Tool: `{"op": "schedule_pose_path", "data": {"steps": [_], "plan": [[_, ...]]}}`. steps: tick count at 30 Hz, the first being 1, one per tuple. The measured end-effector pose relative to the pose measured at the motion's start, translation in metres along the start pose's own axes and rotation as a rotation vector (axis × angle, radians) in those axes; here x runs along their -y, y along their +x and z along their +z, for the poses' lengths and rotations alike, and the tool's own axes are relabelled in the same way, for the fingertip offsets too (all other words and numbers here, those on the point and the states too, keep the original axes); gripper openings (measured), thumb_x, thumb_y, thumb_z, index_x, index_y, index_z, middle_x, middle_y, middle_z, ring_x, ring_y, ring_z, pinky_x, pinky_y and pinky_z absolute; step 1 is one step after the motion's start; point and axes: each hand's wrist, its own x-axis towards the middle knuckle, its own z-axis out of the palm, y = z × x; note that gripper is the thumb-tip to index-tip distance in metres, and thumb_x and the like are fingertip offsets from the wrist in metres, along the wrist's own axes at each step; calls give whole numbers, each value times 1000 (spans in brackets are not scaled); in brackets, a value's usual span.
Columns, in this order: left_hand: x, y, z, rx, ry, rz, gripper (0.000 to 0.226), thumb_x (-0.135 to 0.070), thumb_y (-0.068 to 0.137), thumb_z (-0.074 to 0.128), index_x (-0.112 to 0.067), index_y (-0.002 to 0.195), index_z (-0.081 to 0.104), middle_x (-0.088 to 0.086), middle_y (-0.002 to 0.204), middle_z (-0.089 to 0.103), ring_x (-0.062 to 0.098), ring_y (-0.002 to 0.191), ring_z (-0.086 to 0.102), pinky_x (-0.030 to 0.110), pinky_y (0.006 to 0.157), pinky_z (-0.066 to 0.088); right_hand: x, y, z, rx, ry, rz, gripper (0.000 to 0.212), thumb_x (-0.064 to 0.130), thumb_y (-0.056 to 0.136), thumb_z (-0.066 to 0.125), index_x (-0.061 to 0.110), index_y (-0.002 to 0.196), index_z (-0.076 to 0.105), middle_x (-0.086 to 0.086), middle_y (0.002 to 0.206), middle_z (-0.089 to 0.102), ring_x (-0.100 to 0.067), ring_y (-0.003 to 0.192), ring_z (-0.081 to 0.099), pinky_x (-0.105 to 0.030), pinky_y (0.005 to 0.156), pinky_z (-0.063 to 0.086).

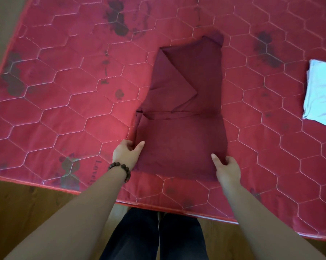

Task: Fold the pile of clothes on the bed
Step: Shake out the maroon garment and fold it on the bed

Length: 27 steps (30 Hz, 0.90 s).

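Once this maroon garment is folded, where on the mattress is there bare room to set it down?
Bare mattress lies left of the maroon garment, out to the bed edge. A narrower strip lies between it and the white folded cloth. The near edge is crowded by the left hand and right hand.

Maroon garment [184, 117] half-folded, flat on bed [64, 91].

You stood at the near edge of a red quilted mattress [64, 102] stitched in a hexagon pattern, with dark floral prints and partial lettering (most of it was too faint to read). A wooden floor [26, 207] showed below that edge. Dark trousers [154, 237] and a beaded bracelet [121, 170] were visible.
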Motion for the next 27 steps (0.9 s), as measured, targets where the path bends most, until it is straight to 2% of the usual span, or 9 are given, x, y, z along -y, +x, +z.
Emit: {"op": "schedule_pose_path", "data": {"steps": [3,7,12,15,18,20,23,25,27], "plan": [[-14,18,5,-74,-59,-37,31,-28,88,65,-4,108,64,8,98,64,28,101,60,27,79,39,8,16,4,18,88,39,16,29,88,66,13,88,63,-11,94,69,-31,88,64,-42,83,51],[-15,25,8,-97,-42,-75,20,-20,87,61,-5,100,66,8,89,63,29,95,61,27,76,39,12,20,2,-1,79,53,17,27,85,66,11,82,64,-11,85,68,-33,84,64,-40,79,50],[-38,40,12,-86,-128,48,29,-33,84,69,-9,100,65,1,90,64,20,88,59,28,76,41,41,47,-4,100,320,-31,27,37,83,70,15,98,68,-2,95,71,-21,91,67,-39,86,53],[-52,56,13,-56,-194,81,25,-30,81,73,-13,96,65,0,88,65,17,84,60,28,76,44,67,70,-5,252,503,-17,19,23,84,71,14,101,68,-6,99,73,-22,95,69,-38,88,54],[-57,68,11,-4,-244,126,19,-22,83,72,-12,99,68,0,89,68,16,84,63,30,80,49,86,85,-12,477,611,54,31,14,85,69,6,115,64,-13,107,71,-25,101,68,-38,89,54],[-54,73,9,26,-214,146,12,-20,86,69,-14,97,68,0,89,69,15,82,62,29,79,48,90,86,-18,565,526,29,36,10,83,70,6,117,63,-15,108,70,-25,98,68,-36,85,55],[-47,78,5,39,-230,135,7,-18,87,67,-16,93,68,2,89,70,17,82,63,36,83,51,92,82,-25,551,288,-172,25,1,80,70,15,102,70,-9,99,71,-19,87,67,-30,79,54],[-44,79,3,49,-208,129,8,-18,88,65,-14,94,68,4,89,70,20,83,64,36,83,51,94,81,-29,494,148,-336,15,6,80,72,18,90,71,-4,87,69,-16,80,63,-31,75,50],[-44,81,1,57,-177,134,11,-19,89,63,-12,96,69,7,91,70,24,85,64,36,82,50,96,84,-30,427,60,-397,7,15,81,74,16,83,68,-3,75,62,-15,70,57,-31,67,45]]}}
